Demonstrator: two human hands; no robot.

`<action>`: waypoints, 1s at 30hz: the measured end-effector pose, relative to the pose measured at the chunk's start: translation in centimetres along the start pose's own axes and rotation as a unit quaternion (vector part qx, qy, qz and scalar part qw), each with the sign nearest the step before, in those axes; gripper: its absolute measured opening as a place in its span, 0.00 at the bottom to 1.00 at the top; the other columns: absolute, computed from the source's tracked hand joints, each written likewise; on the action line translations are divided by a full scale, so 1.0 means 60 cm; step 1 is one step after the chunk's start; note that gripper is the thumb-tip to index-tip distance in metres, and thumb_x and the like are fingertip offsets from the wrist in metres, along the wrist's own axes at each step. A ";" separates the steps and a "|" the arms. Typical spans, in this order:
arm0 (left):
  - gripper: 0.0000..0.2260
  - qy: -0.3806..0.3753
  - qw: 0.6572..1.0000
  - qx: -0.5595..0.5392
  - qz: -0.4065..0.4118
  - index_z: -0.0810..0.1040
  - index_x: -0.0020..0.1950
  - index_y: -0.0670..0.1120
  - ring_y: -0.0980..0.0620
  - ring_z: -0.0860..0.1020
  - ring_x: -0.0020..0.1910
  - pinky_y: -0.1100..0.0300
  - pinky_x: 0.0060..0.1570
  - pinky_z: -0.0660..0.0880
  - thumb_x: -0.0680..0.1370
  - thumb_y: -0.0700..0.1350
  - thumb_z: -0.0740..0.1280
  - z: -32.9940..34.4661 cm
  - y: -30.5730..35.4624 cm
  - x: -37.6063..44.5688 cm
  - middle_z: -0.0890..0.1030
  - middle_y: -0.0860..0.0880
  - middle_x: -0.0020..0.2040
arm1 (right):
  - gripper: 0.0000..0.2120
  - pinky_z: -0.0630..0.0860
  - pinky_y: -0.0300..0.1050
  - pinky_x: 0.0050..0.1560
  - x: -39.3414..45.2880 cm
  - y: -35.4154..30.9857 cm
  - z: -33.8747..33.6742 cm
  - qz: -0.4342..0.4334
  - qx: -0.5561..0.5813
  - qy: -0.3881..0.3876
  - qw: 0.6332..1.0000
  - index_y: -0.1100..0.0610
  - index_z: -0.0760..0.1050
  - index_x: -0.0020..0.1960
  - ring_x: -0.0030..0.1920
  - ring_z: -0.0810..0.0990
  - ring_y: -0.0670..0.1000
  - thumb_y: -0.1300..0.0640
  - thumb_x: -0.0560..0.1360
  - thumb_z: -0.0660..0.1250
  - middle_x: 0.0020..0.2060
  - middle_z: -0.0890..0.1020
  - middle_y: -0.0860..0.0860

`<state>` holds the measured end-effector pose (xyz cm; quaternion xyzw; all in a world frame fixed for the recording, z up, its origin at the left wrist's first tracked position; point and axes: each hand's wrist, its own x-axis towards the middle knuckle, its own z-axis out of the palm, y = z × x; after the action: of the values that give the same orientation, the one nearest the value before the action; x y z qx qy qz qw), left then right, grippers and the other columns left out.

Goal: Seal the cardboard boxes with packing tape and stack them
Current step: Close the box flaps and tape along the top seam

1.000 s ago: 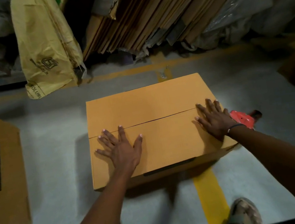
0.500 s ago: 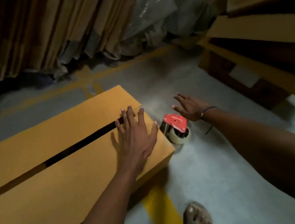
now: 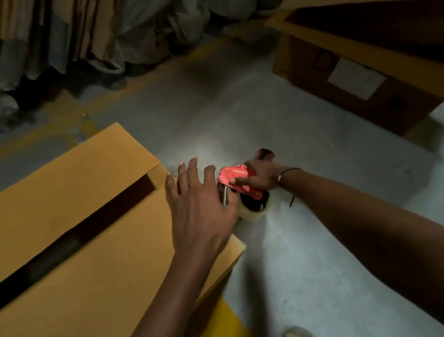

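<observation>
right hand (image 3: 260,178) has closed its fingers round the tape gun (image 3: 243,191) on the floor, beside the box (image 3: 81,250). left hand (image 3: 197,202) flat, fingers spread, at the flap gap's end. pickup step; next, tape over the gap.

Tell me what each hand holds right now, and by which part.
The right hand grips the red tape dispenser by its handle, down at the floor. The left hand holds nothing; it lies flat on the box flap by the open seam.
</observation>
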<state>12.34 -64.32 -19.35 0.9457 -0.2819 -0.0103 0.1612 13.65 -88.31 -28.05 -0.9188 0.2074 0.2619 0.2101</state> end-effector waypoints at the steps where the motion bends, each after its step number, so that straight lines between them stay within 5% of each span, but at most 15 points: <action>1: 0.28 0.001 1.000 0.001 -0.001 0.69 0.77 0.51 0.43 0.56 0.82 0.40 0.81 0.48 0.80 0.63 0.55 0.000 0.001 0.000 0.63 0.43 0.82 | 0.49 0.76 0.51 0.61 0.005 -0.007 0.006 0.009 0.033 0.001 0.999 0.55 0.69 0.73 0.61 0.78 0.58 0.19 0.67 0.61 0.65 0.78 0.55; 7: 0.25 0.013 1.000 0.002 0.004 0.75 0.71 0.50 0.46 0.63 0.79 0.41 0.81 0.50 0.79 0.61 0.58 0.000 -0.001 0.001 0.69 0.44 0.76 | 0.54 0.76 0.46 0.49 0.005 -0.032 0.027 0.032 0.088 0.065 0.994 0.54 0.74 0.64 0.52 0.79 0.55 0.19 0.50 0.66 0.56 0.81 0.53; 12: 0.22 0.024 1.000 -0.013 0.004 0.77 0.68 0.49 0.48 0.66 0.76 0.42 0.80 0.51 0.78 0.59 0.61 -0.002 0.000 0.000 0.72 0.46 0.73 | 0.34 0.69 0.41 0.35 -0.016 -0.046 0.014 0.055 0.112 0.132 0.983 0.52 0.79 0.45 0.43 0.80 0.53 0.23 0.57 0.70 0.39 0.82 0.49; 14: 0.23 0.018 1.000 -0.010 0.005 0.76 0.69 0.49 0.48 0.66 0.75 0.41 0.80 0.51 0.78 0.58 0.60 -0.006 0.002 -0.001 0.73 0.46 0.72 | 0.28 0.75 0.42 0.35 -0.031 -0.059 -0.006 0.063 0.109 0.164 0.978 0.53 0.81 0.39 0.38 0.82 0.52 0.28 0.60 0.71 0.33 0.83 0.49; 19: 0.26 -0.010 1.000 0.019 0.009 0.73 0.71 0.49 0.46 0.67 0.74 0.40 0.80 0.52 0.78 0.60 0.57 -0.018 0.010 -0.006 0.74 0.46 0.70 | 0.29 0.80 0.46 0.41 -0.080 -0.092 -0.050 0.015 0.086 0.204 0.975 0.59 0.84 0.34 0.32 0.82 0.50 0.31 0.60 0.70 0.26 0.83 0.52; 22: 0.34 -0.057 0.998 0.022 0.005 0.65 0.76 0.47 0.44 0.64 0.76 0.38 0.80 0.49 0.76 0.65 0.60 -0.024 0.009 0.001 0.71 0.44 0.74 | 0.27 0.81 0.48 0.36 -0.109 -0.108 -0.071 -0.022 0.102 0.229 0.968 0.56 0.82 0.32 0.30 0.80 0.48 0.31 0.58 0.72 0.26 0.82 0.49; 25: 0.54 -0.131 0.991 0.012 -0.027 0.52 0.83 0.46 0.41 0.59 0.80 0.40 0.80 0.46 0.67 0.75 0.66 -0.042 0.014 0.017 0.64 0.41 0.79 | 0.26 0.82 0.47 0.35 -0.139 -0.125 -0.097 -0.074 0.119 0.239 0.961 0.54 0.83 0.35 0.32 0.80 0.45 0.31 0.57 0.71 0.30 0.83 0.47; 30: 0.63 -0.097 0.986 -0.087 -0.101 0.49 0.82 0.48 0.39 0.64 0.77 0.42 0.79 0.57 0.58 0.76 0.74 -0.104 0.053 0.019 0.67 0.41 0.77 | 0.20 0.82 0.46 0.37 -0.200 -0.149 -0.153 -0.135 0.147 0.276 0.940 0.52 0.83 0.38 0.34 0.80 0.43 0.36 0.60 0.75 0.33 0.83 0.45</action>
<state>12.33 -65.55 -12.35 0.9462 -0.1976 -0.1422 0.2129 12.31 -82.21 -11.65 -0.9332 0.1672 -0.0667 0.3111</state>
